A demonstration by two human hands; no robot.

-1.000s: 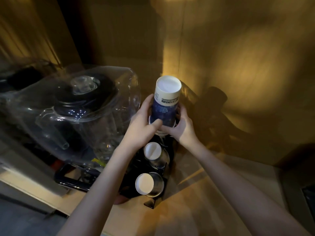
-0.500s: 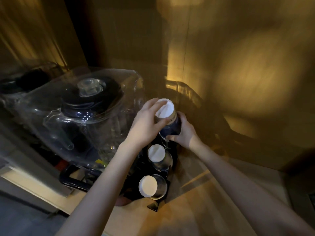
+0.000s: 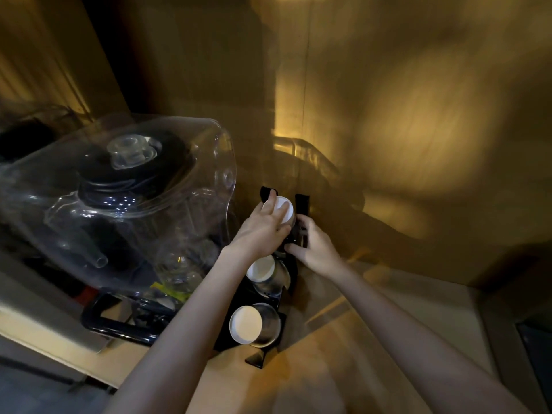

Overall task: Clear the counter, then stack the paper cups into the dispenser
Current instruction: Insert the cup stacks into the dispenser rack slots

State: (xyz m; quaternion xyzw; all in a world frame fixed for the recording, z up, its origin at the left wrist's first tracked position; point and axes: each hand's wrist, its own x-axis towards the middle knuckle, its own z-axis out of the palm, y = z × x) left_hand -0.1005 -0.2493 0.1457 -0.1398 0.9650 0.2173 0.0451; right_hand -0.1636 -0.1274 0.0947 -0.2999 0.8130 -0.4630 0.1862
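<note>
A black cup dispenser with three metal tubes stands in the corner of the wooden counter. A stack of paper cups, white base up, sits deep in the rear tube. My left hand lies over the stack's top and side. My right hand grips the dispenser's right side next to that tube. The middle tube and the front tube each show a white cup base.
A large clear plastic blender cover over a black-lidded jar stands just left of the dispenser, on a black base. Wooden walls close the corner behind. The counter extends to the right; a dark object sits at its right edge.
The cup stack, held high above the rear tube a second ago, has been pushed down until only its white base shows. My left hand moved onto its top.
</note>
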